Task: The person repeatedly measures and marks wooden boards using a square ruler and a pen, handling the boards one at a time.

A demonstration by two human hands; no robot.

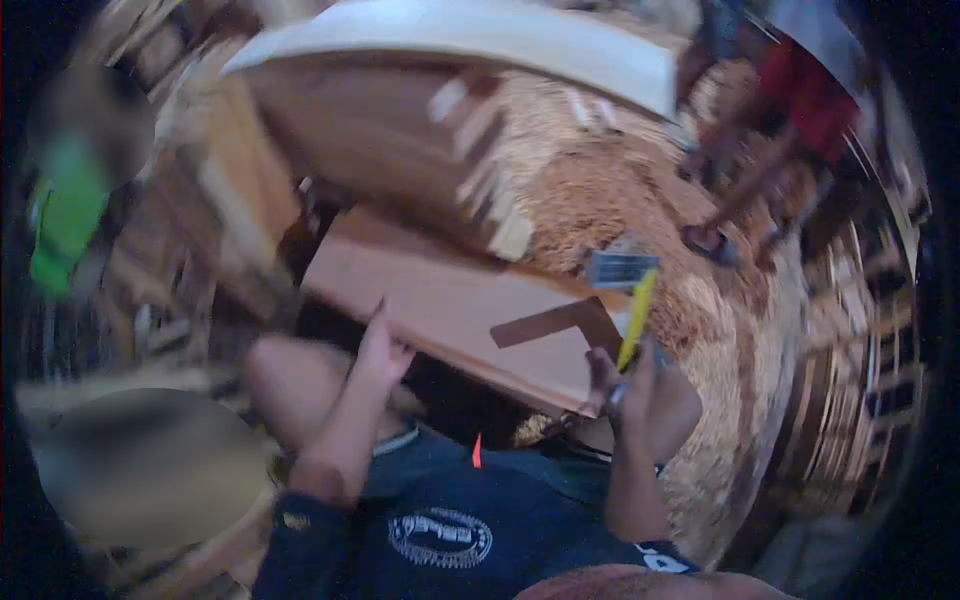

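A flat, light reddish wooden board lies slanted across in front of my knees. My left hand is at its near edge, thumb over the top face and the other fingers curled at the edge. On the board's right part rests a dark L-shaped flat piece, like a square. My right hand is at the board's right end, closed around a narrow, bright yellow tool that points up and away. Blur hides its exact kind. The right fingers are close to the L-shaped piece; contact is unclear.
A grey rectangular object lies just beyond the board's right end. Wood shavings cover the ground. A large pale-topped timber piece stands ahead. A person in red shorts is at upper right, another in green at left.
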